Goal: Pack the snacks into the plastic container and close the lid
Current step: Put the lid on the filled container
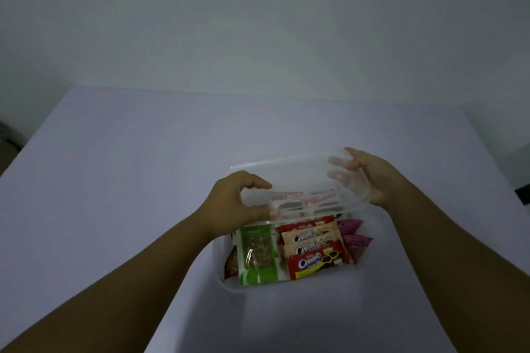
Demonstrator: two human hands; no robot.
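Head view looks down on a pale table (120, 180) that fills most of the scene, with a plain wall (258, 8) rising behind its far edge. Near the table's front edge sits the clear plastic container (229, 281), its near half uncovered and packed with snacks. Above its far half hangs the clear lid (298, 180), tilted so that its near edge dips toward the container while its far edge rides higher; it is not seated on the rim. The left hand (235, 200) grips the lid's left end, fingers curled over the top and thumb underneath at the near edge. The right hand (370, 178) holds the lid's right end, its fingers showing through the plastic from beneath. Inside the container, a green nut packet (258, 255) stands at the left, with a reddish wrapper just beside it at the wall. To its right lie stacked cream biscuit packs (312, 252), red and tan. Two pink wrappers (355, 238) fill the right side, touching the biscuits.
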